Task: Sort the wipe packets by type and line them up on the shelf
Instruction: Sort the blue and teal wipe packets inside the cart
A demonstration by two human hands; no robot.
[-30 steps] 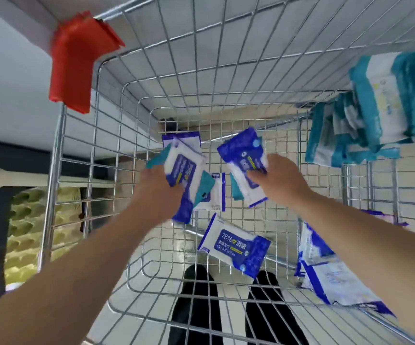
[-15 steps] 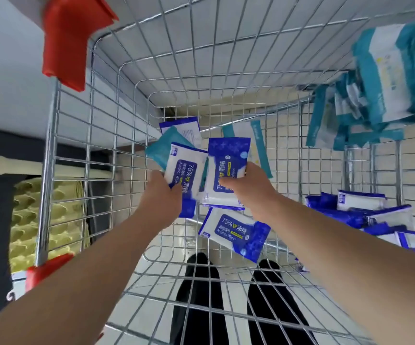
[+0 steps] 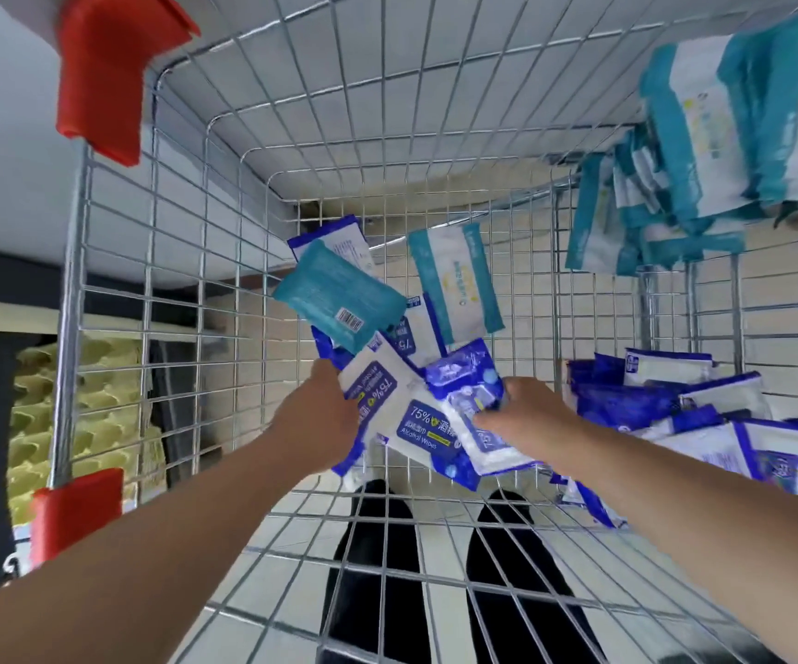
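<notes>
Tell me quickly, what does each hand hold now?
Left hand: grips a few blue-and-white packets.
Right hand: grips a dark blue packet.

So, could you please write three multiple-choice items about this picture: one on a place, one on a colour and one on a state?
1. Where does the row of teal packets stand?
A. on the upper right shelf
B. on the floor
C. at the far left

2. What colour are the corner caps on the wire frame?
A. green
B. red
C. yellow

3. What is the right hand doing?
A. hanging empty
B. pressing the floor
C. gripping blue packets

Answers: 1 A, the row stands high on the right. 2 B, both caps on the left post are red. 3 C, its fingers curl round the packets.
</notes>
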